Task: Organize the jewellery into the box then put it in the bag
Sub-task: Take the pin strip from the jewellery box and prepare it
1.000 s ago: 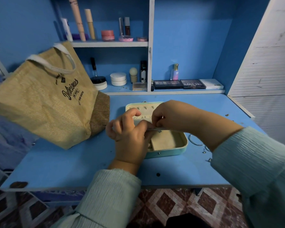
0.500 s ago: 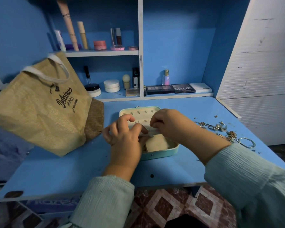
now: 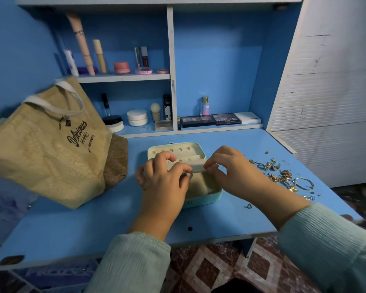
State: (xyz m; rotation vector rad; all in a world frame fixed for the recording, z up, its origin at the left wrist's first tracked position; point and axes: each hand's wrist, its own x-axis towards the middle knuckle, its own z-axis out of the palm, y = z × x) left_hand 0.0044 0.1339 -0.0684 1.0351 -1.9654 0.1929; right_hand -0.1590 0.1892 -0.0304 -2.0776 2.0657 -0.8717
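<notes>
Head view: both hands over open box (image 3: 201, 197) mid-tabletop (image 3: 72, 229). Left hand (image 3: 165, 182) & right hand (image 3: 230, 172) fingers pinch a pale insert strip (image 3: 195, 167). Jewellery (image 3: 281, 176) loose, right of box; bag (image 3: 47, 144) left of box. Risk: strip slips or right sleeve sweeps chains off the edge.

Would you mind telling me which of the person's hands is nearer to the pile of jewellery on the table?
Right. The right hand is over the open box, just beside the pile of jewellery on its right; the left hand is further left, with the right hand between it and the pile.
</notes>
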